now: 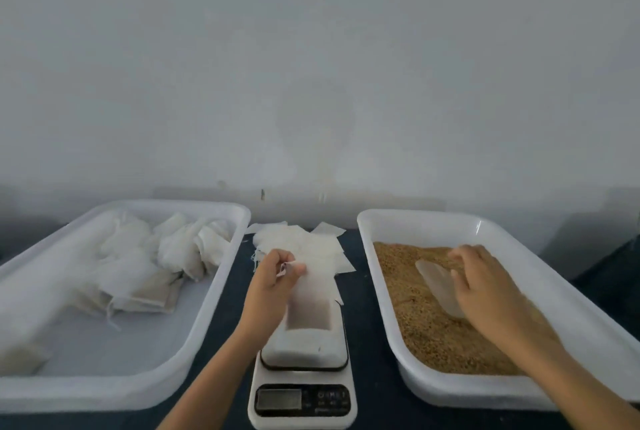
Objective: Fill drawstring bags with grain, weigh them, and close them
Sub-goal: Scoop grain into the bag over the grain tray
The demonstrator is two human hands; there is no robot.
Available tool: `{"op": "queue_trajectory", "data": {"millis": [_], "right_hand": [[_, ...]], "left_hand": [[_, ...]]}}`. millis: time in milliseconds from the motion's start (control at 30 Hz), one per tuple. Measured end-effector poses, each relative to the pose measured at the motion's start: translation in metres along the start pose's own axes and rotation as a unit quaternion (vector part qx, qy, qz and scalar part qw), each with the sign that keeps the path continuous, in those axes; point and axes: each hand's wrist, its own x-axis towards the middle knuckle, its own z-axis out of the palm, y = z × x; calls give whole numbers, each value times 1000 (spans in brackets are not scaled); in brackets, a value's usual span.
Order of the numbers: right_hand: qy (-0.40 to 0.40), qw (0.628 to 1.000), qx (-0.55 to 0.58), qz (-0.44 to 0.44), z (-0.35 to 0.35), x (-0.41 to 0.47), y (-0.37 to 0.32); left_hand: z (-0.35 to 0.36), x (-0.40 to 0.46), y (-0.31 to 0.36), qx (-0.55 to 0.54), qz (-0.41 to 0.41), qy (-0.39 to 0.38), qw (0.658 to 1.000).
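Observation:
My left hand [273, 282] pinches the top of a thin white drawstring bag [311, 294], which hangs over the white kitchen scale [303, 377]. A heap of empty white bags [304, 244] lies behind the scale. My right hand [485, 284] reaches into the right white tray [433, 221] of brown grain [433, 336], with its fingers on a translucent scoop [438, 282] lying on the grain. Whether the fingers hold the scoop or only touch it is unclear.
A large white tray [156, 388] on the left holds several filled, closed cloth bags [166, 256]. The table top is dark blue [370, 343]. A grey wall stands close behind the trays.

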Motion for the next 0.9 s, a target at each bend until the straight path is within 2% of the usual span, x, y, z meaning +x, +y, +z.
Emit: {"op": "queue_trajectory", "data": {"millis": [67, 167, 300, 533, 633, 767, 900], "right_hand": [[50, 984, 167, -44, -4, -8, -46], [14, 948, 314, -53, 6, -25, -103], [-29, 939, 339, -44, 40, -36, -142], [-40, 932, 357, 49, 91, -37, -149], [-17, 924, 374, 80, 101, -34, -143], [7, 908, 406, 99, 107, -30, -131], [-2, 892, 432, 130, 112, -26, -123]], "left_hand": [[-3, -4, -11, -7, -35, 3, 999], [2, -9, -23, -23, -95, -11, 995], [9, -10, -33, -11, -95, -9, 995], [-4, 7, -45, 145, -24, -87, 985], [-13, 11, -49, 184, 18, -40, 982], [-28, 13, -52, 181, 39, 51, 981], [-34, 11, -57, 178, 35, 64, 981]]}}
